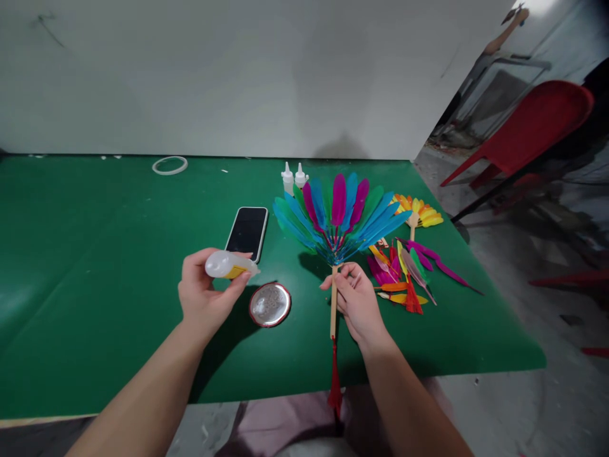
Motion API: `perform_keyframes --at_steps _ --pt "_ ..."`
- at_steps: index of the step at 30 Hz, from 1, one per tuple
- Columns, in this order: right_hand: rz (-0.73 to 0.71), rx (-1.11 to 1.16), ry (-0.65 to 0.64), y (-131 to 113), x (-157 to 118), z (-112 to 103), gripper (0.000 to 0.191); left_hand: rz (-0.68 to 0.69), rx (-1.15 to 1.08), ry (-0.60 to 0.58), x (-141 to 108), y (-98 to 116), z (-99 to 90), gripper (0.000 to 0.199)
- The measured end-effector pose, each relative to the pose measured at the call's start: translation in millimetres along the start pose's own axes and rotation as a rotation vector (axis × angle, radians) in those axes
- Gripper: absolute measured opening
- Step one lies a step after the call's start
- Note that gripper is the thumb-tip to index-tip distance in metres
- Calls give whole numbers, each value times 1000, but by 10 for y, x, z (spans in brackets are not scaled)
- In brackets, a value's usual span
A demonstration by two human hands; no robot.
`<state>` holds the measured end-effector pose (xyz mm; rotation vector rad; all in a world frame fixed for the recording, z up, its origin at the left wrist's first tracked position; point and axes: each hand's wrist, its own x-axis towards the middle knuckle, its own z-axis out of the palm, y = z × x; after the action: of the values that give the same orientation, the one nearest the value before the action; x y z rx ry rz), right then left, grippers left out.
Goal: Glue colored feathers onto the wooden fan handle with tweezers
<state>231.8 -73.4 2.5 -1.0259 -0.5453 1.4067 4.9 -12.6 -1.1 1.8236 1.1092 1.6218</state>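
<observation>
My left hand (pixel 209 289) is closed around a white glue bottle (pixel 223 265) with a yellow label, its nozzle pointing right. Below the nozzle, a round metal lid (pixel 270 304) with a red rim lies on the green table (pixel 118 285). The wooden handle of a feather fan (pixel 339 206) is pinched in my right hand (pixel 354 295). Blue, green and magenta feathers spread upward from that handle, and a red tassel (pixel 335 387) hangs from its lower end over the table's front edge. A thin white stick also shows between my right fingers.
A phone (pixel 247 231) lies behind my left hand. Two white bottles (pixel 288 179) stand behind the fan. Loose feathers (pixel 404 270) and a yellow-orange fan (pixel 419 212) lie at the right. A clear ring (pixel 170 165) rests near the wall; a red chair (pixel 537 127) stands beyond.
</observation>
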Motion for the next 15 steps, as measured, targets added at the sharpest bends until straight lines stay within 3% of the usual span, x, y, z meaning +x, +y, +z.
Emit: perform_keyframes --at_steps 15 --pt "3 -9 -28 17 16 -25 37 -45 -43 -7 -17 -2 1 47"
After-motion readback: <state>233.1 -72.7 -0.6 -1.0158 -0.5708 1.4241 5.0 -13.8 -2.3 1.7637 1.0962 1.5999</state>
